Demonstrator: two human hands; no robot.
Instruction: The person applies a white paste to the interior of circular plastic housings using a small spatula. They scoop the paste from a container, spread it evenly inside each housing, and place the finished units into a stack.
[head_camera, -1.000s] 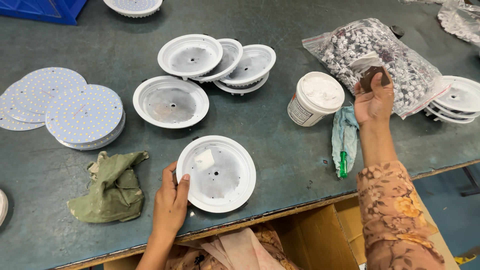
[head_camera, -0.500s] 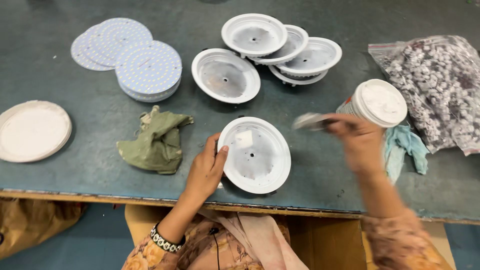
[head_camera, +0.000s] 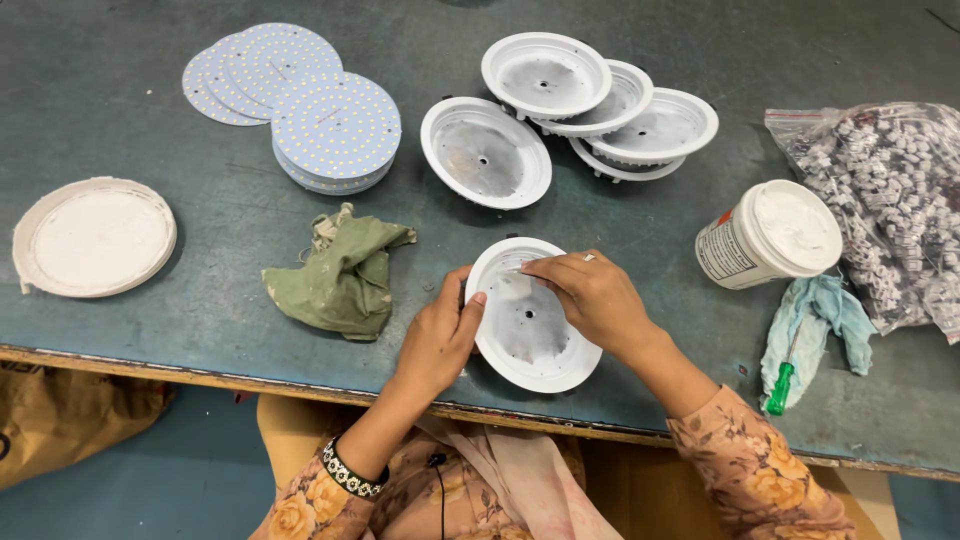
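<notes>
Glossy white plastic housing (head_camera: 530, 320) (dull grey inside); matt, scuffed table (head_camera: 100, 120).

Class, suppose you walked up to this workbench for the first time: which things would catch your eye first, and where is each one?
First, the two hands at the near edge: the left hand steadies a white round housing while the right hand presses its fingers into the dish. Behind it lies a cluster of empty white housings, and to the far left a stack of dotted round boards. On the right stand a white-lidded tub and a bag of small white parts.
</notes>
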